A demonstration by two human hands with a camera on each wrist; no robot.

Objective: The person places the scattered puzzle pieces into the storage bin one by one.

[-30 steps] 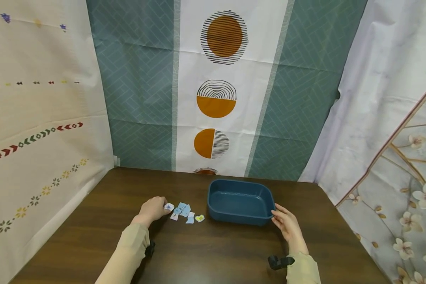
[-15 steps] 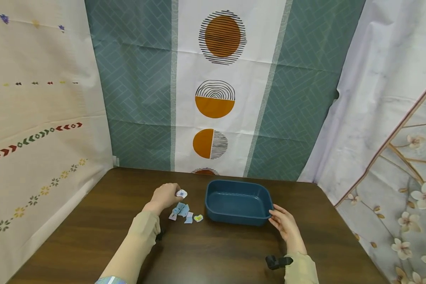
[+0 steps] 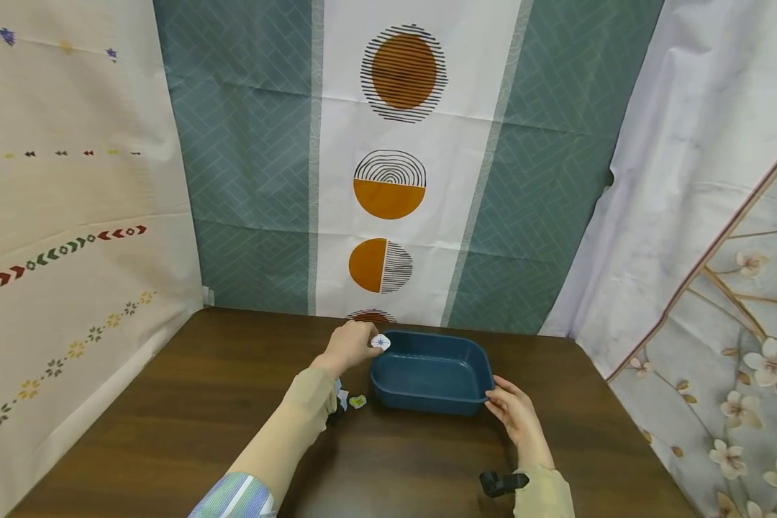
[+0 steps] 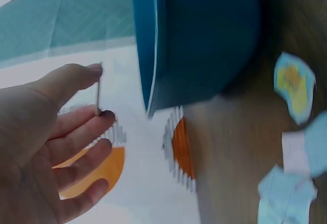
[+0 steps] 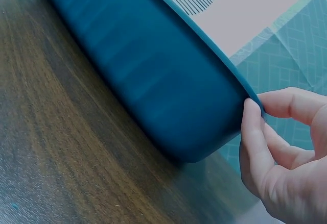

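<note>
Between thumb and index finger, my left hand (image 3: 350,344) pinches a thin, flat white cutout with a blue star (image 3: 380,342). It appears edge-on as a thin cutout (image 4: 99,91) in the left wrist view. The hand is at the left back corner of a dark blue rectangular tub (image 3: 427,403), with the cutout overlapping the rim. My right hand (image 3: 516,416) grips the tub's right front corner, thumb and fingers on either side of the rim (image 5: 225,60). The tub's inside looks bare in the head view.
A cutout with a yellow-green patch (image 3: 358,401) lies on the brown wooden table (image 3: 414,467), left of the tub. Several light-blue pieces (image 4: 288,193) lie near it, mostly hidden by my left forearm in the head view. Patterned cloths (image 3: 252,180) hang around the table.
My left hand has lifted the star cutout off the table and carried it up and right to the tub's left rim. The right hand keeps its grip on the corner.
</note>
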